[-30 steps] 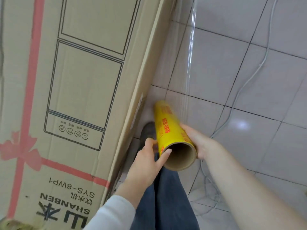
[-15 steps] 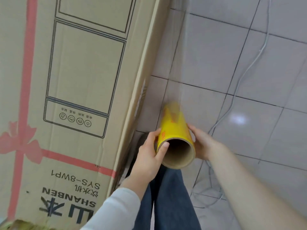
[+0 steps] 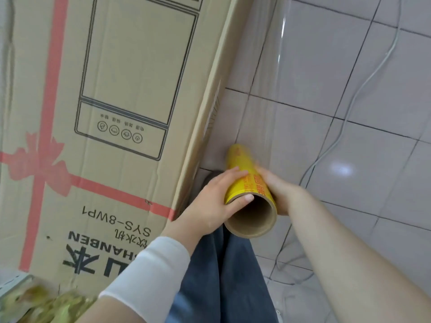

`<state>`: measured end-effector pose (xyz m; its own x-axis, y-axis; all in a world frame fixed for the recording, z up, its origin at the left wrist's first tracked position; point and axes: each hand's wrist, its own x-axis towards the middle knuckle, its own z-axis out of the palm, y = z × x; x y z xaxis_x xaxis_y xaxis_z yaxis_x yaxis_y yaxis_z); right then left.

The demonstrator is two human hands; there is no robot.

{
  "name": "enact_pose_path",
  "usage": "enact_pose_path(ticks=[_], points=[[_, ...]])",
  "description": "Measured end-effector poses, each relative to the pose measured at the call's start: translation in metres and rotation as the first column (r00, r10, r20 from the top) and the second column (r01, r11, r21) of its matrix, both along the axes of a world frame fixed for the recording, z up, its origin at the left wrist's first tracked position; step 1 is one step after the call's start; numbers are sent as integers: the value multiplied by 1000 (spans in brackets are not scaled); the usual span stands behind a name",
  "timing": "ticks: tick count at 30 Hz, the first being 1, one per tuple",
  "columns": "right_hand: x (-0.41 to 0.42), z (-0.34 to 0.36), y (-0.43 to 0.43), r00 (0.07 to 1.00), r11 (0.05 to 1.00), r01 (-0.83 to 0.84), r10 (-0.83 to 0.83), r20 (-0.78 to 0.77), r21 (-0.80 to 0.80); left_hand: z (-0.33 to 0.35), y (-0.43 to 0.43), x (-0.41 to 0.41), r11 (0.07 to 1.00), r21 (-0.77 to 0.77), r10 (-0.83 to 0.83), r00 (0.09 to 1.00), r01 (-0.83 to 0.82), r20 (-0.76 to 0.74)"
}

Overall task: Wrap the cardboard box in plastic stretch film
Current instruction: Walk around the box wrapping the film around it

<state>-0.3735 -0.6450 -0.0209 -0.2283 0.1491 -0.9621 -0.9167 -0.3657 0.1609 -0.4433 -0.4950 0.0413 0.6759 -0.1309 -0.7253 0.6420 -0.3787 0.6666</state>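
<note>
Wrapping mid-pass: left grip (image 3: 210, 203) & right grip (image 3: 281, 191) clasp yellow film roll (image 3: 241, 165), just beside tall brown printed cardboard box (image 3: 121, 73); clear film (image 3: 268, 73) runs to box edge. Est. more turns left.

Left hand (image 3: 210, 203) and right hand (image 3: 279, 190) clasp a film roll (image 3: 247, 180).
Left thumb on its near rim, wrist white-sleeved; right fingers curl round the opposite side, forearm bare.

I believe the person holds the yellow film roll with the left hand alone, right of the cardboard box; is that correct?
Not alone: the head view shows the left hand and the right hand both gripping the yellow film roll, right of the cardboard box.
</note>
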Motion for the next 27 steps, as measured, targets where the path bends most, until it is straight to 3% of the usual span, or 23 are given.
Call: enact_pose_path(ticks=[5,8,13,18,21,23,27], points=[[-29,7,-22,987,987,160,-159,21,-32,5,-22,-39,955,55,293,956,-293,4],[-54,7,-27,973,973,228,-229,19,15,15,-30,-63,934,58,354,934,-351,-48],[-64,9,-24,997,998,59,-57,52,-33,18,-24,-84,983,92,169,973,-156,-157],[-72,2,-11,999,999,-32,32,43,-19,6,-10,-63,996,-35,-84,995,82,-57],[-74,4,-1,998,999,-18,20,67,-35,1,-9,-52,966,-6,-259,966,259,-15],[-82,-2,-4,997,999,11,-8,77,-46,-1,-7,-57,981,44,-189,982,188,23],[-110,-1,-18,990,987,114,-103,94,-113,7,-4,-92,991,64,111,993,-114,45]])
